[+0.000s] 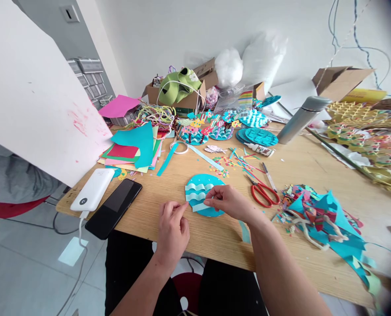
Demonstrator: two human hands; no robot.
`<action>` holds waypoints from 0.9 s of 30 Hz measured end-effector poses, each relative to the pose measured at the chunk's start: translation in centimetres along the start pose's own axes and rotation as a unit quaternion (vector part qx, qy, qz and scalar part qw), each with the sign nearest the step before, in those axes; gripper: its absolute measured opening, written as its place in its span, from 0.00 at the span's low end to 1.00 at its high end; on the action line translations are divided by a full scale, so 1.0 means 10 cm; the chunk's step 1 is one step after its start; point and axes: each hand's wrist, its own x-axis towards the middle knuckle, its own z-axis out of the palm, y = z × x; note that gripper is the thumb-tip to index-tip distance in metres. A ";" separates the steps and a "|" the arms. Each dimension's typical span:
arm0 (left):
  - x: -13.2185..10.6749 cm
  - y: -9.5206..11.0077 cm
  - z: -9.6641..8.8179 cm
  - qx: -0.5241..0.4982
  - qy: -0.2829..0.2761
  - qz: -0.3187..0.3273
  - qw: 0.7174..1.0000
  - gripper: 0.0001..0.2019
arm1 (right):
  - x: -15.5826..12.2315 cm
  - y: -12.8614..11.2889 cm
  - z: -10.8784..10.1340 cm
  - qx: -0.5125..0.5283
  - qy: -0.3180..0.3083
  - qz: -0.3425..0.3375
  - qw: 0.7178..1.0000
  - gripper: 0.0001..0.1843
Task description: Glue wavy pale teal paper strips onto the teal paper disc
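A blue paper disc (200, 179) with rows of pale wavy paper strips lies flat on the table in front of me. My right hand (230, 202) is over its right side, thumb and forefinger pinching a pale blue paper strip (200, 207) that lies across the lower part of the disc. Beside the disc's lower left edge is my left hand (174, 226), its forefinger stretched toward the strip's left end and its thumb apart; I see nothing held in it. Another pale blue strip (244, 231) is on the table by my right forearm.
Red-handled scissors (264, 194) and a pen (269, 176) lie to the right, near a heap of paper scraps (324, 219). On the left are a black phone (114, 208) and a white power bank (92, 188). Finished-looking discs (258, 137) and a steel flask (302, 119) stand behind.
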 end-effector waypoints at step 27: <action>0.00 0.00 0.00 0.027 -0.004 0.042 0.999 0.24 | 0.04 -0.03 0.08 -0.023 0.062 -0.021 0.998 0.03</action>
